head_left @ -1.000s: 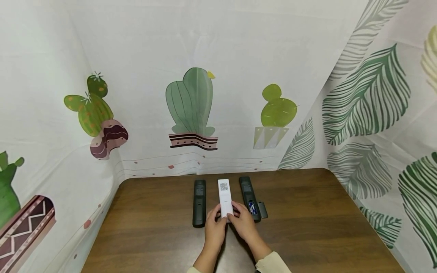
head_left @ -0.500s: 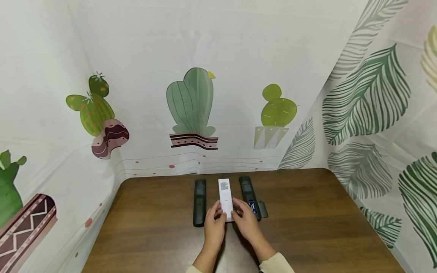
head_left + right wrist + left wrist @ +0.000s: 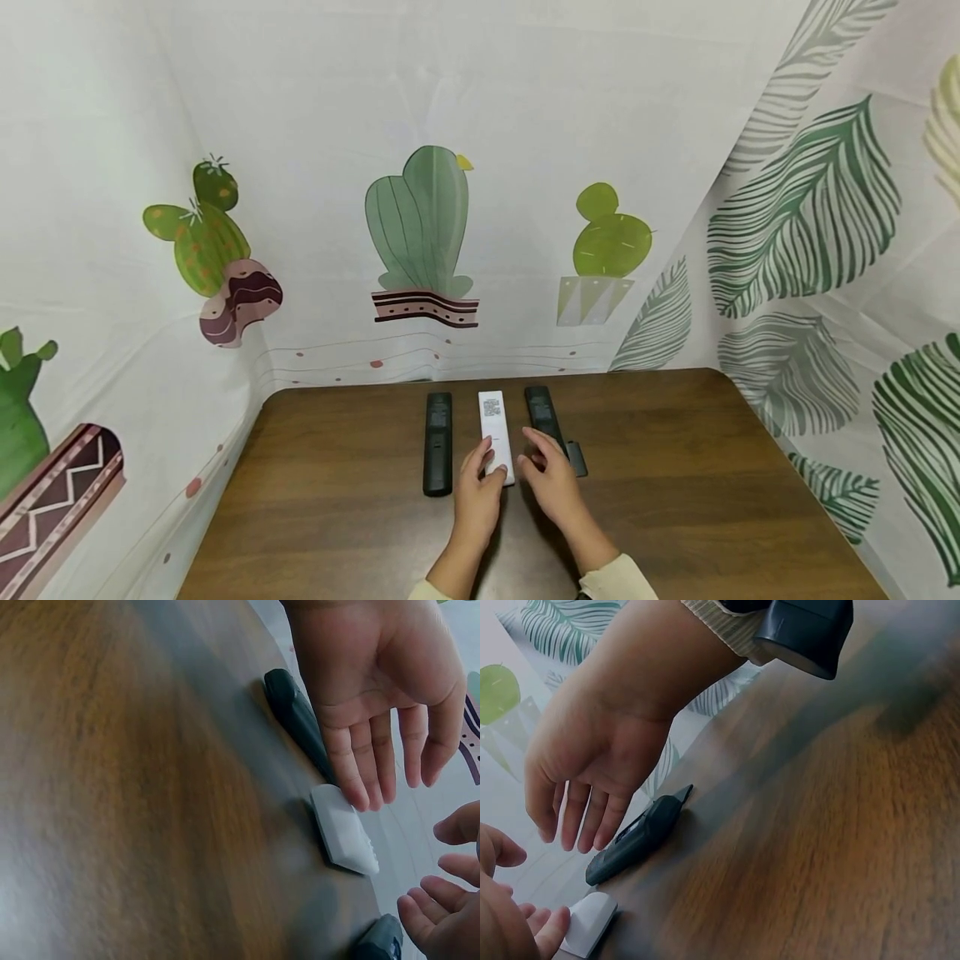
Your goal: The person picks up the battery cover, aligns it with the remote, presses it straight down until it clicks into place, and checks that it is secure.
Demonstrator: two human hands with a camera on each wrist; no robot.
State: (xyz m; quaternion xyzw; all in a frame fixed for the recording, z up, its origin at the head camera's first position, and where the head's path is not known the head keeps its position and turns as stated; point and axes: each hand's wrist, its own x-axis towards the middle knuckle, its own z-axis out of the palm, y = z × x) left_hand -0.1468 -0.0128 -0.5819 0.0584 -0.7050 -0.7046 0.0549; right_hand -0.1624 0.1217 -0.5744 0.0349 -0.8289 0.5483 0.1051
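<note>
A white remote control [image 3: 492, 417] lies back side up in the middle of the table, its printed label showing. My left hand [image 3: 476, 497] is over its lower left part, thumb near the bottom end. In the right wrist view the left hand's [image 3: 375, 690] fingers are nearly straight, with tips at the remote's edge. Between the white remote and the right black remote [image 3: 542, 407] hovers my right hand [image 3: 553, 483], loosely bent and holding nothing. It hides the lower part of that black remote. A loose battery cover [image 3: 576, 458] lies just right of it.
Another black remote [image 3: 437, 446] lies back up to the left of the white one. The brown wooden table [image 3: 330, 500] ends at a printed cloth backdrop [image 3: 517, 250] behind and at the sides.
Both hands held the white remote's lower end earlier. The right hand has let go and moved right, over the black remote's batteries. The left hand has loosened and shifted slightly right.
</note>
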